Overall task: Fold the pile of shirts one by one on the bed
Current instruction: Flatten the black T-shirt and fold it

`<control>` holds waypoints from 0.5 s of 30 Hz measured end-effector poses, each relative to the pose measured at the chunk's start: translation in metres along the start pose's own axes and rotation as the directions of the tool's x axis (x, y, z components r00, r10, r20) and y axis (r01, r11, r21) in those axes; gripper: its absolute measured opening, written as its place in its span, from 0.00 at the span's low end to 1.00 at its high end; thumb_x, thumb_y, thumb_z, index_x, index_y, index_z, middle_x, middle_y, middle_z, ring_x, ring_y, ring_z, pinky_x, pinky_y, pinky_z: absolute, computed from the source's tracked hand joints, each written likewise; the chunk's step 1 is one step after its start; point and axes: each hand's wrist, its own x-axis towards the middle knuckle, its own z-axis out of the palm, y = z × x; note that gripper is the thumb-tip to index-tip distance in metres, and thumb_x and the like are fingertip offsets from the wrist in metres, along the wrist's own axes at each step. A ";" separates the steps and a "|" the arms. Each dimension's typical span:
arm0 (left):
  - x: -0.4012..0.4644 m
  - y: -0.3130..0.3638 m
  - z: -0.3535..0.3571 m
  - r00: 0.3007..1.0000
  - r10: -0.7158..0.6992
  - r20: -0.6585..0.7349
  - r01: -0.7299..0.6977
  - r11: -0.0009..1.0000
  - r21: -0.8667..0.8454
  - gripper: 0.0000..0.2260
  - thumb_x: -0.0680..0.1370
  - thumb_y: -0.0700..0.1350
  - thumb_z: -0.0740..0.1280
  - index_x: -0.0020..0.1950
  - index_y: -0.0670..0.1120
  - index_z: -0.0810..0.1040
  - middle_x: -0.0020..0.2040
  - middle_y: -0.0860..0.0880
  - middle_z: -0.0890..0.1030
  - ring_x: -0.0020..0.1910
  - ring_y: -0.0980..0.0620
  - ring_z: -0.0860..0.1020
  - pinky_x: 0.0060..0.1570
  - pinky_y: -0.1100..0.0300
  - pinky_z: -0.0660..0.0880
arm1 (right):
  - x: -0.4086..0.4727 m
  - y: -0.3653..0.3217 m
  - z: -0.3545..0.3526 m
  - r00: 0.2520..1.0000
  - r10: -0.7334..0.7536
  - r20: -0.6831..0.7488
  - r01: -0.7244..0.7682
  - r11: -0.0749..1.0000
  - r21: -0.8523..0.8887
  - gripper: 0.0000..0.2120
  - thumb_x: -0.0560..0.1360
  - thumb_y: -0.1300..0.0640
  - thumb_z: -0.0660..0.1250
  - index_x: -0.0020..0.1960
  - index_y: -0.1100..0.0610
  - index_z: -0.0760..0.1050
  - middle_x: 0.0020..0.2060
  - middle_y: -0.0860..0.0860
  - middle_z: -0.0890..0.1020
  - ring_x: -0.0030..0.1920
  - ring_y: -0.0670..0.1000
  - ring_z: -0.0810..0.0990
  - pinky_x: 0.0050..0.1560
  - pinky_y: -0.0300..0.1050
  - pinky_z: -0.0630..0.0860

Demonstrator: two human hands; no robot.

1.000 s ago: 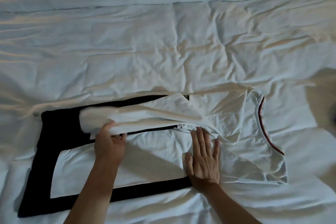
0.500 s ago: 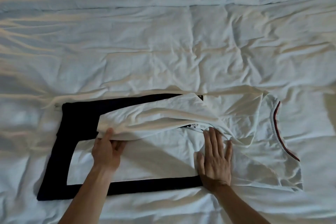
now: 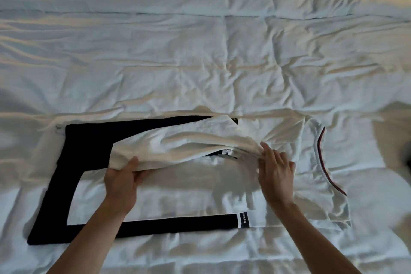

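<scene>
The shirt point(image 3: 200, 187) lies flat on the bed point(image 3: 200, 62), right in front of both hands, with its far side lifted and coming over. The fold could go crooked, I think, if one hand pulls more than the other. The soft cloth could also bunch up under the flap and leave bumps. The left hand point(image 3: 121, 181) has its fingers curled tight on the flap's edge. The right hand point(image 3: 275, 169) pinches the cloth just past its fingertips, near the collar point(image 3: 327, 162).
</scene>
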 end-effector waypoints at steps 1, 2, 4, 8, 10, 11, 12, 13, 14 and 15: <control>-0.001 0.005 0.000 1.000 0.029 -0.007 -0.029 1.000 -0.007 0.18 0.79 0.34 0.66 0.69 0.43 0.74 0.63 0.45 0.79 0.59 0.44 0.79 0.37 0.55 0.83 | 0.008 0.003 -0.007 0.998 -0.018 -0.056 0.018 1.000 0.011 0.15 0.77 0.57 0.60 0.59 0.56 0.79 0.45 0.52 0.81 0.45 0.60 0.77 0.43 0.53 0.68; -0.002 0.012 0.001 0.998 0.054 -0.007 -0.055 0.998 -0.027 0.18 0.80 0.34 0.65 0.69 0.43 0.74 0.63 0.45 0.79 0.59 0.45 0.80 0.38 0.55 0.83 | 0.013 0.005 -0.015 0.994 -0.026 -0.110 0.029 0.999 0.022 0.12 0.77 0.57 0.61 0.55 0.55 0.81 0.45 0.51 0.81 0.45 0.59 0.76 0.43 0.52 0.66; -0.003 0.023 0.001 0.996 0.093 0.012 -0.093 0.995 -0.044 0.16 0.80 0.35 0.65 0.68 0.43 0.75 0.60 0.46 0.80 0.56 0.48 0.81 0.41 0.57 0.83 | 0.018 0.007 -0.031 0.984 -0.019 -0.179 0.025 0.999 0.034 0.12 0.79 0.57 0.59 0.52 0.56 0.81 0.45 0.51 0.80 0.45 0.57 0.73 0.44 0.51 0.63; -0.002 0.017 -0.010 0.999 0.040 -0.031 -0.040 0.999 0.026 0.11 0.80 0.37 0.67 0.61 0.46 0.77 0.59 0.47 0.81 0.57 0.48 0.80 0.41 0.56 0.83 | 0.000 0.010 -0.031 0.998 -0.030 -0.050 0.031 0.999 0.023 0.13 0.79 0.56 0.56 0.55 0.54 0.79 0.48 0.51 0.80 0.50 0.59 0.75 0.50 0.52 0.62; -0.002 0.012 -0.018 0.995 -0.025 -0.098 0.030 0.998 0.048 0.12 0.79 0.39 0.69 0.63 0.44 0.77 0.63 0.44 0.79 0.61 0.45 0.78 0.43 0.51 0.82 | -0.014 0.006 -0.027 0.998 0.024 0.052 -0.026 0.999 0.033 0.19 0.79 0.48 0.54 0.64 0.52 0.74 0.58 0.51 0.78 0.61 0.60 0.74 0.57 0.57 0.61; -0.002 0.012 -0.021 0.994 -0.025 -0.106 0.032 0.997 0.065 0.13 0.79 0.40 0.69 0.63 0.44 0.77 0.63 0.43 0.79 0.61 0.44 0.78 0.45 0.49 0.81 | -0.019 -0.001 -0.027 0.997 0.036 0.075 -0.039 0.998 0.041 0.25 0.78 0.44 0.52 0.71 0.52 0.70 0.66 0.52 0.74 0.68 0.59 0.69 0.62 0.59 0.59; -0.002 0.012 -0.022 0.995 -0.007 -0.097 0.016 0.996 0.088 0.13 0.79 0.40 0.69 0.63 0.44 0.77 0.62 0.44 0.79 0.61 0.44 0.78 0.47 0.47 0.80 | -0.022 -0.012 -0.027 0.996 0.022 0.090 -0.027 0.998 0.055 0.31 0.77 0.41 0.51 0.75 0.53 0.65 0.72 0.53 0.69 0.74 0.58 0.63 0.67 0.62 0.56; -0.002 0.013 -0.023 0.996 0.021 -0.083 -0.011 0.992 0.124 0.13 0.79 0.40 0.69 0.63 0.44 0.78 0.60 0.45 0.79 0.59 0.46 0.78 0.47 0.48 0.80 | -0.024 -0.025 -0.026 0.994 -0.024 0.108 0.017 0.998 0.066 0.34 0.76 0.39 0.51 0.78 0.54 0.60 0.76 0.52 0.63 0.78 0.57 0.57 0.71 0.64 0.51; -0.003 0.014 -0.024 0.997 0.048 -0.067 -0.037 0.986 0.162 0.11 0.79 0.40 0.69 0.62 0.44 0.78 0.58 0.46 0.80 0.56 0.47 0.79 0.44 0.50 0.82 | -0.027 -0.040 -0.024 0.986 -0.096 0.139 0.087 0.994 0.073 0.36 0.76 0.38 0.51 0.79 0.54 0.58 0.79 0.52 0.59 0.79 0.56 0.53 0.74 0.66 0.47; -0.005 0.016 -0.025 0.996 0.076 -0.054 -0.064 0.978 0.199 0.10 0.80 0.40 0.68 0.60 0.43 0.79 0.55 0.46 0.80 0.53 0.48 0.79 0.39 0.55 0.82 | -0.030 -0.056 -0.021 0.967 -0.178 0.182 0.165 0.983 0.085 0.36 0.76 0.37 0.52 0.80 0.53 0.56 0.80 0.51 0.56 0.80 0.55 0.50 0.74 0.69 0.44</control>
